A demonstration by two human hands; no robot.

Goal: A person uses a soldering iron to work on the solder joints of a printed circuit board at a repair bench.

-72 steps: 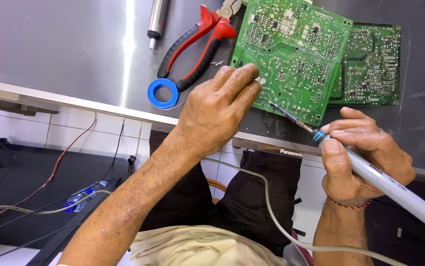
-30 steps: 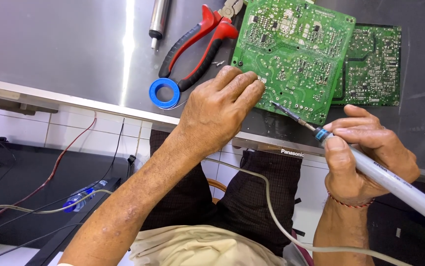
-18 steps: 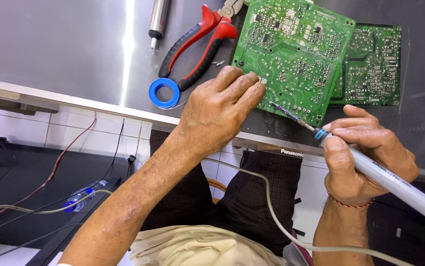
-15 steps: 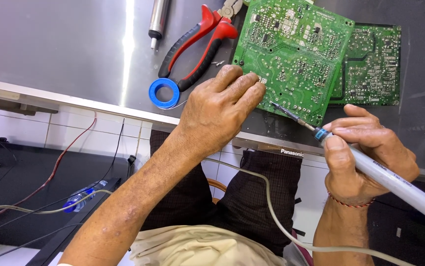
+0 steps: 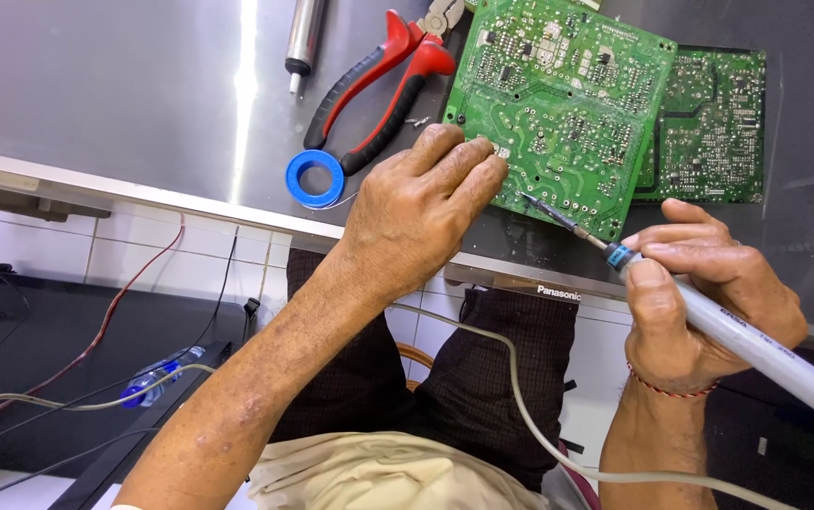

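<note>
red-handled pliers | blue solder spool | metal cylinder tool | second circuit board

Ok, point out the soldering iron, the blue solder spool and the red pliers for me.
soldering iron (image 5: 756, 348): head view, on its grey handle.
blue solder spool (image 5: 314, 178): head view, on the blue rim.
red pliers (image 5: 369, 80): head view, on a red handle.
</note>
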